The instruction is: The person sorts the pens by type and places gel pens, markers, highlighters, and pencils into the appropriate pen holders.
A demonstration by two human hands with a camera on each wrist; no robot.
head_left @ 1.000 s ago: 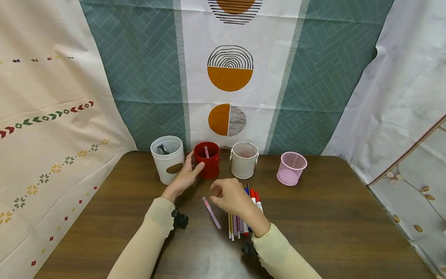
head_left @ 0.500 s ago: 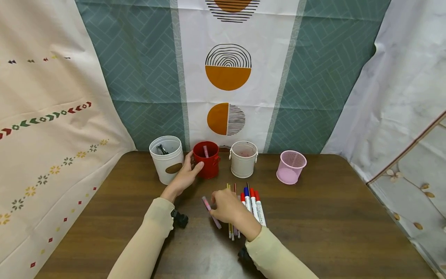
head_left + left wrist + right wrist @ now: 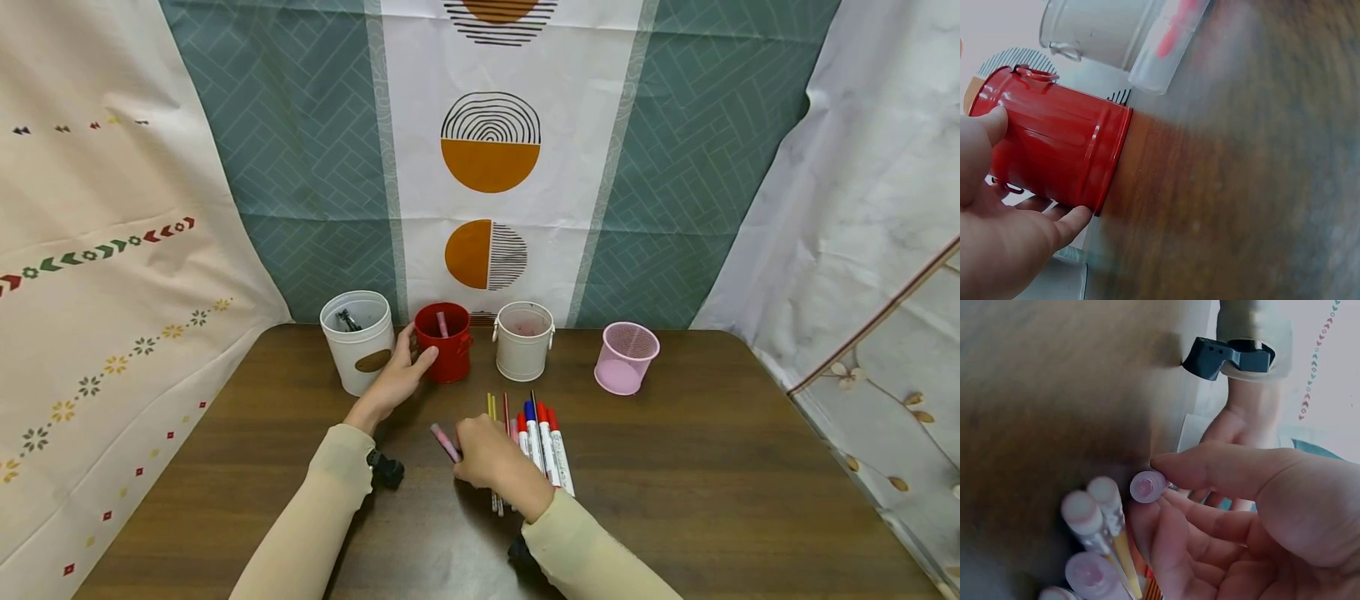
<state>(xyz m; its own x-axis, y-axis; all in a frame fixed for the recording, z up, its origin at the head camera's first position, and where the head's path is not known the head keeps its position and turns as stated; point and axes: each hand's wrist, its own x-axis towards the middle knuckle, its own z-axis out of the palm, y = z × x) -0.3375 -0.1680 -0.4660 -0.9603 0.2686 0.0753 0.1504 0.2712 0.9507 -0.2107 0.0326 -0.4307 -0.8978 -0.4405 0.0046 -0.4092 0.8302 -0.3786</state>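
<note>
My left hand (image 3: 393, 383) holds a small red bucket (image 3: 453, 362) from its left side, thumb on its wall and fingers around it in the left wrist view. A pink stick (image 3: 442, 325) stands inside the bucket. My right hand (image 3: 491, 458) pinches a pink marker (image 3: 446, 442) between thumb and fingers, low over the table. Its clear cap (image 3: 1154, 72) shows in the left wrist view, and its round end (image 3: 1147, 487) in the right wrist view. Beside that hand lie red- and blue-capped white markers (image 3: 546, 437), yellow pencils (image 3: 491, 405) and another pink marker (image 3: 1091, 575).
Left of the bucket stands a tall white container (image 3: 348, 358) with dark items inside. A cream bucket (image 3: 522, 358) with side handles is on its right. Farther right is a pink mesh cup (image 3: 619, 379). Fabric hangs behind the brown table (image 3: 712, 467).
My right hand has come down and left onto the loose pink marker and now pinches it. The left hand stays at the red bucket.
</note>
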